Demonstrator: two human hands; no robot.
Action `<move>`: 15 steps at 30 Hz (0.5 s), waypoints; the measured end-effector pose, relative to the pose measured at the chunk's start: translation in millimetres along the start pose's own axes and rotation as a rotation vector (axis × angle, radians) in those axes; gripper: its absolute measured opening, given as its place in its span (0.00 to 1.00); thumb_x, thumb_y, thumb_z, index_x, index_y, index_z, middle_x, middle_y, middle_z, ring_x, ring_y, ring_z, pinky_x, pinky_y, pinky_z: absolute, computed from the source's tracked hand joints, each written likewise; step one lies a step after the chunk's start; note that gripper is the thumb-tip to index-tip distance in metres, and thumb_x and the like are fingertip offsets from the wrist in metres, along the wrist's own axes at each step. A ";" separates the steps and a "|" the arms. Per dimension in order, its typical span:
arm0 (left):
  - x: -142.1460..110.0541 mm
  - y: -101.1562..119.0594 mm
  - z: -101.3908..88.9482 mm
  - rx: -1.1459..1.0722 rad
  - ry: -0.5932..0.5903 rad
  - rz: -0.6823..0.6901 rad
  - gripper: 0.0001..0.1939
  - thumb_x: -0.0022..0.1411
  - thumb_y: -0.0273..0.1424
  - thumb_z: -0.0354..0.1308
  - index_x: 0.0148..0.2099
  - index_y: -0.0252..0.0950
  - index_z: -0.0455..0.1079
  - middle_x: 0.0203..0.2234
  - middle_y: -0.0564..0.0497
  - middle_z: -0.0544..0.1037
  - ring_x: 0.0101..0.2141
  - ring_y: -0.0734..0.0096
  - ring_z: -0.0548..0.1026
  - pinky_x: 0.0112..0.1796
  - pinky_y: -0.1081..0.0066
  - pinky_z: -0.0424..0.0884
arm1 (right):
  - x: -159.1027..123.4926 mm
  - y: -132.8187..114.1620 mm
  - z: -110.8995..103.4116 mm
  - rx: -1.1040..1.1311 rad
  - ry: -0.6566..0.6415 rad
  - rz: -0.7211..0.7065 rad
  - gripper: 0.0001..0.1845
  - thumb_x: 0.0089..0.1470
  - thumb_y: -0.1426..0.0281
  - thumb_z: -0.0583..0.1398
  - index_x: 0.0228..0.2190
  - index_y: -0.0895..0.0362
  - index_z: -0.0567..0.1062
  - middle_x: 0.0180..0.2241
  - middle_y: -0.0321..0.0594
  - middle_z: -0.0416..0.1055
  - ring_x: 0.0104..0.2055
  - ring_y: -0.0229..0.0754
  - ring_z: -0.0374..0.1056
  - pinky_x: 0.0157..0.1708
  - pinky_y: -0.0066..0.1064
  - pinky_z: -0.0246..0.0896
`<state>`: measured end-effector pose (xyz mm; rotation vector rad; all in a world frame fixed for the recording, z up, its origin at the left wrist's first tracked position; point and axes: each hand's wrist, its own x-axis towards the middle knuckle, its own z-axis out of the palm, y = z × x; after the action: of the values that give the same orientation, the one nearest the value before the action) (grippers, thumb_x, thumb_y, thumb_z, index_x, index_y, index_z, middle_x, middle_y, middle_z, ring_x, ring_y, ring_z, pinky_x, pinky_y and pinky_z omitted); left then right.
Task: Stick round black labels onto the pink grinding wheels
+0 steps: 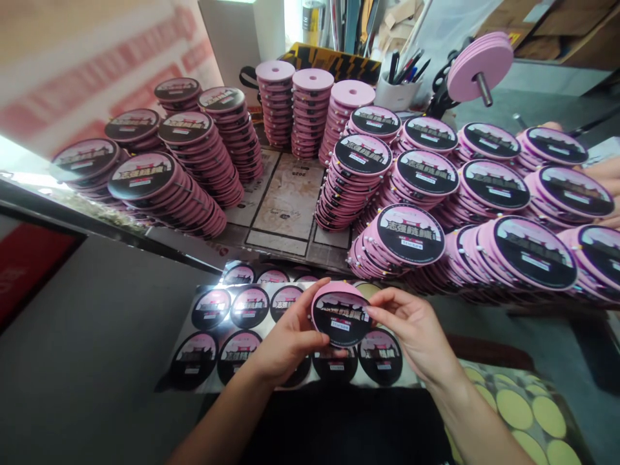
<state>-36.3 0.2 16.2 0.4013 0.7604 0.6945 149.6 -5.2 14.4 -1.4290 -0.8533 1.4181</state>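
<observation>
Low in front of me, my left hand [285, 339] is closed around a pink foam spool [334, 288], its thumb across the near edge. A round black and pink sticker [341, 328] covers most of the spool's face, with pink foam showing beyond its far edge. At the right rim, my right hand [411, 326] pinches the sticker's edge between thumb and fingers. Beneath both hands lies a shiny sheet of round stickers [211, 309], with one pale yellow bare circle [367, 290] partly hidden behind the spool.
Labelled spool stacks stand at left [140, 175] and right [411, 234]. Unlabelled pink stacks [312, 81] are at the back beside a white pen cup [397, 90]. More spools sit on a metal rod [482, 87]. Another person's hand [603, 177] is far right, above a yellow-circled backing sheet [513, 407].
</observation>
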 end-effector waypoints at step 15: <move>-7.8 -1.6 8.2 0.255 0.015 0.197 0.34 0.50 0.20 0.58 0.58 0.49 0.59 0.55 0.53 0.65 0.52 0.63 0.64 0.49 0.71 0.64 | -7.7 3.5 11.9 -0.470 0.173 -0.226 0.06 0.46 0.65 0.61 0.25 0.55 0.75 0.24 0.38 0.72 0.25 0.40 0.67 0.28 0.30 0.63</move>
<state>-33.6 -7.1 24.6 0.7106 0.8340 0.7877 136.7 -11.9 14.9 -1.7083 -1.2456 0.9428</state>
